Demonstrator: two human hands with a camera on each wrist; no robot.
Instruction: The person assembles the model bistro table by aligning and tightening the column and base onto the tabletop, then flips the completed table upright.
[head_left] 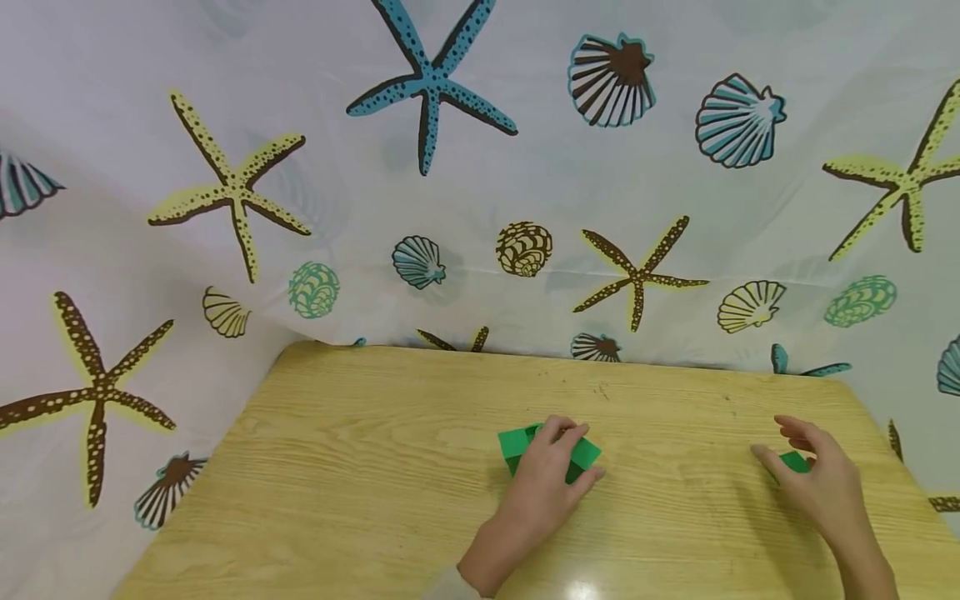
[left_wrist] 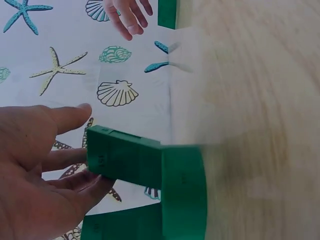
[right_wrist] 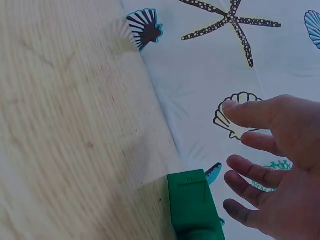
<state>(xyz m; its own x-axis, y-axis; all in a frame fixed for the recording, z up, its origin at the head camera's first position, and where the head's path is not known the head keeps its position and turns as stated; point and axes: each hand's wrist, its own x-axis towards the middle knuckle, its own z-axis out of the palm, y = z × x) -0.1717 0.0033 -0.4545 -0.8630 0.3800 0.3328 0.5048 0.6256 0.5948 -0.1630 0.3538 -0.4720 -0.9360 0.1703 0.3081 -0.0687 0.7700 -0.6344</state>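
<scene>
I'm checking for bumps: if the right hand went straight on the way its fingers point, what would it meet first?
Probably the green block just ahead of the right hand in the right wrist view, though the gap in depth is hard to judge.

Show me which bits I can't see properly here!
Head: middle of the green blocks, behind the left hand.
Head: part of the lone green block, behind the right hand.
Left wrist: the blocks' markings, too blurry to read.
Right wrist: that block's lower end, cut off by the bottom edge.

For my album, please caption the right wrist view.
Fingers of a right hand near a green, boxy block and pale wood-grained table, white shell-printed backdrop behind.
</scene>
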